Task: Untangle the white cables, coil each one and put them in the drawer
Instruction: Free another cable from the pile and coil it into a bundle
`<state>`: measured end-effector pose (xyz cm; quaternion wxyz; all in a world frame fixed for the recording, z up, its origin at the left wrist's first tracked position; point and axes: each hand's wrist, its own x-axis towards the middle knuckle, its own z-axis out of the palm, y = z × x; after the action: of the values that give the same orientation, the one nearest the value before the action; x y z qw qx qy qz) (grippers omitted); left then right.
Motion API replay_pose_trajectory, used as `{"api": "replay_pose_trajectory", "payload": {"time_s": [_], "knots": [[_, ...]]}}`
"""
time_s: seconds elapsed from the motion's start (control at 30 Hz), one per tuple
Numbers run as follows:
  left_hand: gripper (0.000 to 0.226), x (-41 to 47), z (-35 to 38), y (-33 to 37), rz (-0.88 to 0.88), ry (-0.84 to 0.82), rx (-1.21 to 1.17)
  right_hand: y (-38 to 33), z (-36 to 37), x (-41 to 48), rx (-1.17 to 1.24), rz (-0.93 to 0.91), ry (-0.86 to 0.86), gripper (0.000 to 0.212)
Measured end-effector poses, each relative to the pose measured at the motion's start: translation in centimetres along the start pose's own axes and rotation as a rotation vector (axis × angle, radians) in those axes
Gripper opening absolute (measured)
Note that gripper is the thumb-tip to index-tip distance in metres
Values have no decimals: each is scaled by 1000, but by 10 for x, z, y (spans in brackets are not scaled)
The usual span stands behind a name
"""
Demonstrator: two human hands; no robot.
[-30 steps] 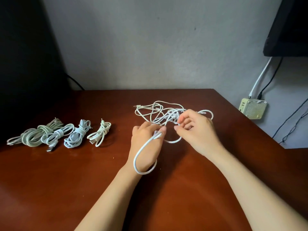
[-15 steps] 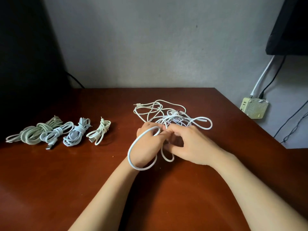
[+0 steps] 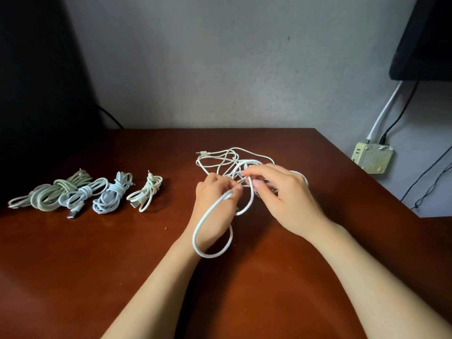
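A tangle of white cables (image 3: 227, 162) lies on the brown wooden table (image 3: 85, 277), just behind my hands. My left hand (image 3: 215, 211) pinches one white cable at its fingertips, and a loop of that cable (image 3: 210, 253) hangs around the hand near the wrist. My right hand (image 3: 286, 199) is beside it, fingers curled over the tangle and pinching a strand close to the left fingertips. Several coiled cables (image 3: 83, 194) lie in a row at the table's left. No drawer is in view.
A grey wall stands behind the table. A dark shape (image 3: 36, 94) fills the left side. Off the table's right edge a small beige box (image 3: 373, 159) with wires hangs on the wall, under a black screen (image 3: 425, 37).
The right hand first dropped toward the left hand and now has lifted back over the tangle, drawing a strand. The loop stays around my left hand.
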<state>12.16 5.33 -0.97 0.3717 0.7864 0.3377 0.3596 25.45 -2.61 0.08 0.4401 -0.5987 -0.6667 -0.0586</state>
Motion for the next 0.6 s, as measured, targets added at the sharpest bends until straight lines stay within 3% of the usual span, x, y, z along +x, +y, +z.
{"api": "replay_pose_trajectory", "payload": {"time_s": [0.2,0.33,0.43,0.53,0.6], "knots": [[41,-2,-1,3,-148,36,-362,-6,2,-3,26,-55,-120,11],[29,-1,-3,1,-163,-57,-375,-7,9,-7,20,-62,-265,8],[28,4,-5,-4,-111,-43,-250,-8,7,-6,57,1,-222,10],[21,7,-2,-10,95,-6,85,-9,1,-2,181,107,-104,18],[17,5,1,-14,272,53,243,-8,-3,-1,120,123,-47,23]]}}
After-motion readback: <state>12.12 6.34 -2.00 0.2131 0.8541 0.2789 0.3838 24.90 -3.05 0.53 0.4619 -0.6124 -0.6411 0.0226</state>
